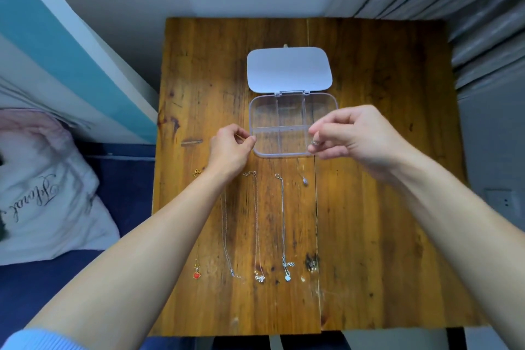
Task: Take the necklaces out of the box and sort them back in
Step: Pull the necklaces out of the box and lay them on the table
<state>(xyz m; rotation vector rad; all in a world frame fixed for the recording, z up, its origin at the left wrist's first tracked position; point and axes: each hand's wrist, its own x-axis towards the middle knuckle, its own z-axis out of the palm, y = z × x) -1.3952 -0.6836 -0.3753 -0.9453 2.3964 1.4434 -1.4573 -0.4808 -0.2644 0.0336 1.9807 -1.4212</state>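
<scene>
A clear compartment box [294,153] stands open at the table's middle, its white lid [289,69] folded back and its compartments showing nothing inside. My right hand [352,136] pinches a thin silver necklace [314,143] over the box's front right corner, and its pendant [305,181] hangs down in front of the box. At the front left corner, my left hand [231,150] is pinched on what looks like the chain's other end, which is barely visible. Several necklaces lie in a straight row near me: a red-pendant one [196,275], then silver ones [233,272] [259,277] [287,277].
The wooden table [383,207] has a seam running down its right half. A white pillow [48,193] on blue bedding lies to the left. Grey curtains [468,8] hang at the back right, and a wall socket [500,202] sits at the right.
</scene>
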